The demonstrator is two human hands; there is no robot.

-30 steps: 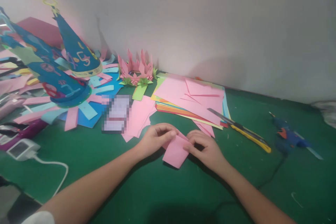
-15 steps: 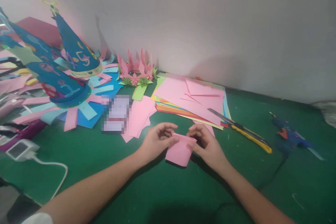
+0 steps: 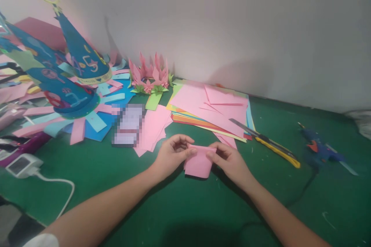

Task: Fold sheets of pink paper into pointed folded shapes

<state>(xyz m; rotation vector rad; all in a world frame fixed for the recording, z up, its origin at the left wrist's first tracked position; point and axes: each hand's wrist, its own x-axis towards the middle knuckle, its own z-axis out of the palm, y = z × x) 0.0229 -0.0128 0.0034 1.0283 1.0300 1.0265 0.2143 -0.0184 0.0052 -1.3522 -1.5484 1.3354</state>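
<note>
A folded piece of pink paper (image 3: 198, 166) is held just above the green table (image 3: 179, 212), its fold hanging toward me. My left hand (image 3: 174, 154) pinches its upper left corner, the thumb lying on the front face. At the upper right corner, my right hand (image 3: 227, 159) grips it the same way. Fingers behind the sheet are partly hidden. Beyond my hands lies a stack of coloured paper (image 3: 191, 98), pink on top. Loose pink sheets (image 3: 155, 129) lie to its left.
A yellow utility knife (image 3: 269, 146) rests with its blade on the stack. Far right is a blue glue gun (image 3: 321, 148) with a cord. Behind stands a pink paper crown (image 3: 149, 75); blue cone hats (image 3: 84, 50) crowd the left, near a blurred-out phone-shaped item (image 3: 129, 125) and a white cable (image 3: 68, 181).
The pink paper was tilted a second ago and has turned square to me, its edges brought together. My right hand's fingers have closed in behind it. Things on the table stay put.
</note>
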